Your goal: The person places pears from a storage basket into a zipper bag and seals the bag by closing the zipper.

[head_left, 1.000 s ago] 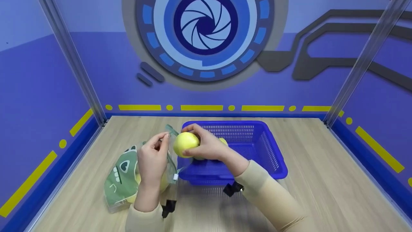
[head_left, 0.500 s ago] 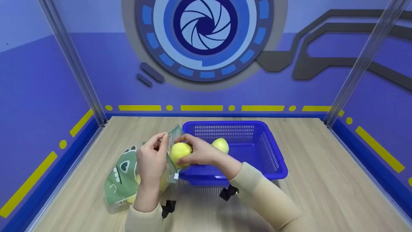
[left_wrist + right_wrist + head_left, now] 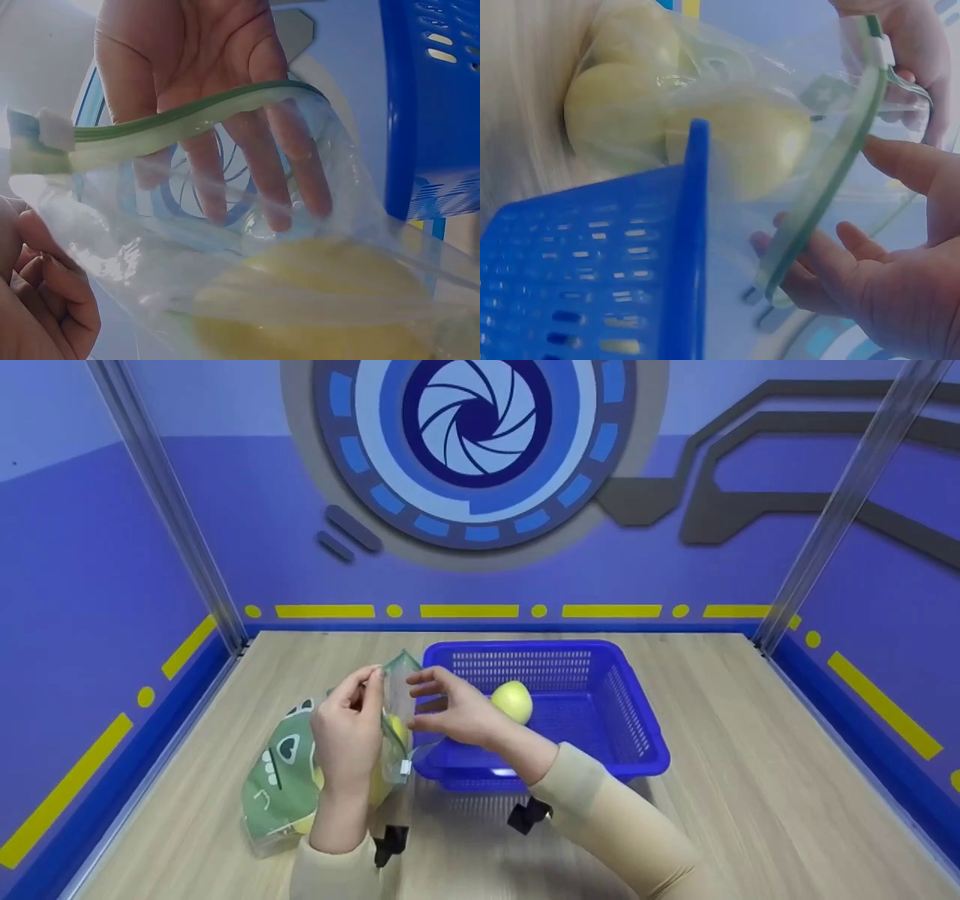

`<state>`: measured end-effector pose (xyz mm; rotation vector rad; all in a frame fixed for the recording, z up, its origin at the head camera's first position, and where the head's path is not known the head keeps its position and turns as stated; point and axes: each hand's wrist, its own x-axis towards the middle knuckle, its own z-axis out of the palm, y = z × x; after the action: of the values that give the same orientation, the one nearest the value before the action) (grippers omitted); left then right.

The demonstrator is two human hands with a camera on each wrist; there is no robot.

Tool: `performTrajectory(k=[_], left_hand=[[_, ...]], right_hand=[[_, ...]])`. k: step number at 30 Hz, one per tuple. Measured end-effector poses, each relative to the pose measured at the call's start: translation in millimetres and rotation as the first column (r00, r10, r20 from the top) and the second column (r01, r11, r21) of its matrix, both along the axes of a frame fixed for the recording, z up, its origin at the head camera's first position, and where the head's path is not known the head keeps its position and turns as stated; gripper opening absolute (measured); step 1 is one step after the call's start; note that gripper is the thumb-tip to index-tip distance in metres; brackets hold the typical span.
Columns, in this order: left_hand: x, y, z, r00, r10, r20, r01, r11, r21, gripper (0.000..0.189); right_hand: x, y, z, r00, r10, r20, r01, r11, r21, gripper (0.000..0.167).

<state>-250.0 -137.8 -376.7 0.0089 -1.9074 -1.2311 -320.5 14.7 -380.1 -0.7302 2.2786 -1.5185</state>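
My left hand (image 3: 346,742) pinches the upper edge of a clear zip bag (image 3: 279,780) with a green cartoon face. The bag's mouth gapes toward the right, and a white slider (image 3: 406,767) sits at the near end of its green zip. My right hand (image 3: 461,714) is at that mouth, fingers spread and holding nothing; in the left wrist view its fingertips reach inside. A yellow-green round fruit (image 3: 315,300), apple-like, lies in the bag just below them. More such fruits (image 3: 615,112) show through the plastic in the right wrist view.
A blue perforated basket (image 3: 651,735) stands right of the bag, under my right forearm. One yellow-green fruit (image 3: 512,701) lies in it. The wooden tabletop (image 3: 750,780) is bounded by blue panels at the back and sides.
My right hand has carried a yellow-green fruit left and down into the bag's mouth and let it go. The left hand has kept its pinch on the bag.
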Motion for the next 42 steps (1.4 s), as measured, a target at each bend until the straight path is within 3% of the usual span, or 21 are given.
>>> performTrajectory(k=[10,20,29,42], left_hand=[[-1.5,0.9,0.4,1.0,-0.014,-0.028,0.014,1.0,0.0,0.014],[-2.2,2.1,1.7,0.999,-0.003,-0.037,0.003,1.0,0.016,0.012],[-4.0,2.3,0.7,0.996,0.001,-0.093,-0.001,1.0,-0.004,0.01],[-4.2,1.8,-0.9,0.996,-0.012,-0.092,0.011,1.0,-0.008,0.011]], right_hand=[[-8.1,15.5,4.9,0.999,-0.026,-0.036,0.025,0.999,-0.024,0.045],[-14.4,24.7,9.8,1.0,-0.018,0.001,0.019,0.998,-0.053,0.045],[-21.4,35.8,14.9,0.999,-0.035,0.014,0.035,0.999,-0.016,0.041],[-32.6,46.5,22.1,0.997,-0.07,0.014,0.07,0.997,0.027,0.043]])
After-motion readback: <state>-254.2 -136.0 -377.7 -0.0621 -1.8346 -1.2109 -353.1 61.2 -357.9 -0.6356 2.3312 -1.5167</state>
